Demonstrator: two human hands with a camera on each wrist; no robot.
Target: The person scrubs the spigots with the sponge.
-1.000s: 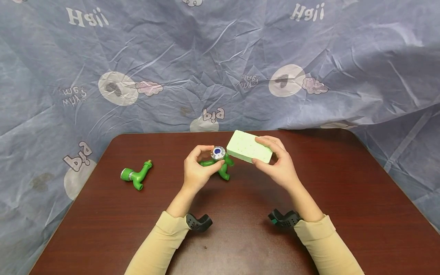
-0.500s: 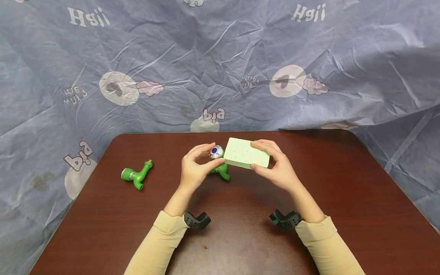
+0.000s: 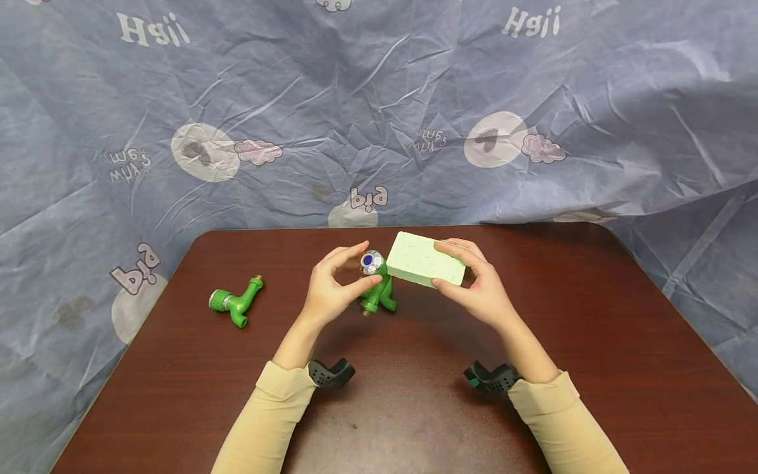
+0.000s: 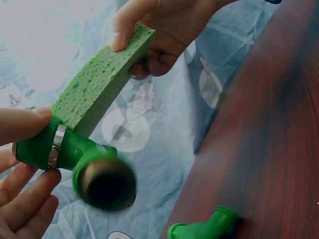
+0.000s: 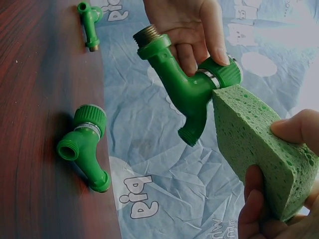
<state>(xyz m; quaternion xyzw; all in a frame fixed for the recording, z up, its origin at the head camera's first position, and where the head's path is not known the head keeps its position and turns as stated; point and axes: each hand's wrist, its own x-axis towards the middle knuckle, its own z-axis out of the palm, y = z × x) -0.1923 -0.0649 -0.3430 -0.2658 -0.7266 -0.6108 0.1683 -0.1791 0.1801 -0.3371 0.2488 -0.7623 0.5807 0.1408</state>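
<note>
I see dark red-brown wooden table (image 3: pixel 592 368) near; crumpled blue-grey printed sheet (image 3: pixel 379 112) draped across far side.

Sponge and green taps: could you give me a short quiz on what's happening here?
1. True or false: the sponge lies flat on the table.
2. Which hand grips the tap that is lifted in the air?
3. The spare tap lies: A on the table, B on the sponge, C in the right hand.

Key: 1 false, the right hand holds it up; 2 the left hand; 3 A.
</note>
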